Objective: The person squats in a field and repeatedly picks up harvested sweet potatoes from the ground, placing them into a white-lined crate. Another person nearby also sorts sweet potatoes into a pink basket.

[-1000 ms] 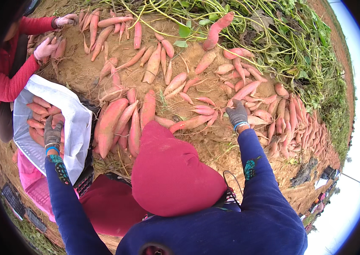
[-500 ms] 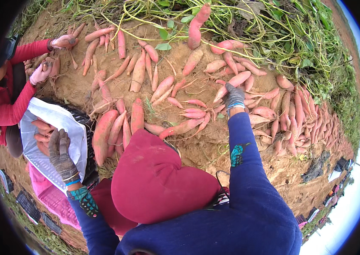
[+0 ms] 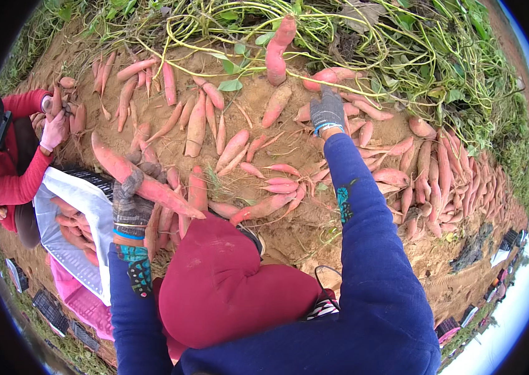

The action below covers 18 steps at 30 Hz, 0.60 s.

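My left hand (image 3: 132,203), in a grey knit glove, is closed around a large pinkish-red sweet potato (image 3: 170,196). It holds the root slantwise beside a crate with a white liner (image 3: 100,195), where several sweet potatoes (image 3: 75,226) lie. My right hand (image 3: 327,112), also gloved, is stretched out over a cluster of sweet potatoes at the foot of the vines, its fingers extended and partly hidden from above. Just beyond its fingertips lies a curved sweet potato (image 3: 333,75). Under my arms are smaller sweet potatoes (image 3: 282,187) on the soil.
Another person in red sleeves (image 3: 17,178) handles sweet potatoes at the left. Green vines (image 3: 402,56) cover the far side. A long heap of sweet potatoes (image 3: 464,175) runs to the right. My bent knee (image 3: 227,287) takes up the near middle. A pink crate (image 3: 83,300) stands near left.
My left hand has left the lined crate, moved right and taken hold of a large sweet potato from the soil. My right hand has let go of a pale sweet potato and moved farther away.
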Tool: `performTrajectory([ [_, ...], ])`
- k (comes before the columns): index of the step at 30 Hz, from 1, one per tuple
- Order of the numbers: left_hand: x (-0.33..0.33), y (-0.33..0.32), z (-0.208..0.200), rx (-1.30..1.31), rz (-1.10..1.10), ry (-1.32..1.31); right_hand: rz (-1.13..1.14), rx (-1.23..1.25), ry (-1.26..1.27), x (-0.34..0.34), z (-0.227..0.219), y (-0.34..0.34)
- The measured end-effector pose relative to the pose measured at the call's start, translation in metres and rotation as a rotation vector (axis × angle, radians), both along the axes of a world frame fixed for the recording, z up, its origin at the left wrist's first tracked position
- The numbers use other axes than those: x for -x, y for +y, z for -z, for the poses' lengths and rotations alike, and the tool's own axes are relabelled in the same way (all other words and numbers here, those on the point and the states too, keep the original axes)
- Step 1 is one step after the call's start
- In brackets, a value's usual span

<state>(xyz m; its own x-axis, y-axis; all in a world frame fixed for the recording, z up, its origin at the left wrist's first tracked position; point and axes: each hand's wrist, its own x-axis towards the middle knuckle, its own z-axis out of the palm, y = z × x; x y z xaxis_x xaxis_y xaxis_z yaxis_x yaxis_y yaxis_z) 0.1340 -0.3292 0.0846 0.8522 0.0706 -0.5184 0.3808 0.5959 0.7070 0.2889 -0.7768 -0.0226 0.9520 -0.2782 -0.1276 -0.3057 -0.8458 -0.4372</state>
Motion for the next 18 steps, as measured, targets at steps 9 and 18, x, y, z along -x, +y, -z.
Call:
performTrajectory([
  [9, 0.055, 0.126, -0.058, -0.296, -0.184, -0.014, 0.227, -0.100, 0.235, -0.101, 0.042, -0.035],
  [18, 0.182, 0.185, -0.107, -0.175, -0.679, -0.124, 0.247, -0.323, 0.019, -0.021, 0.051, -0.098],
])
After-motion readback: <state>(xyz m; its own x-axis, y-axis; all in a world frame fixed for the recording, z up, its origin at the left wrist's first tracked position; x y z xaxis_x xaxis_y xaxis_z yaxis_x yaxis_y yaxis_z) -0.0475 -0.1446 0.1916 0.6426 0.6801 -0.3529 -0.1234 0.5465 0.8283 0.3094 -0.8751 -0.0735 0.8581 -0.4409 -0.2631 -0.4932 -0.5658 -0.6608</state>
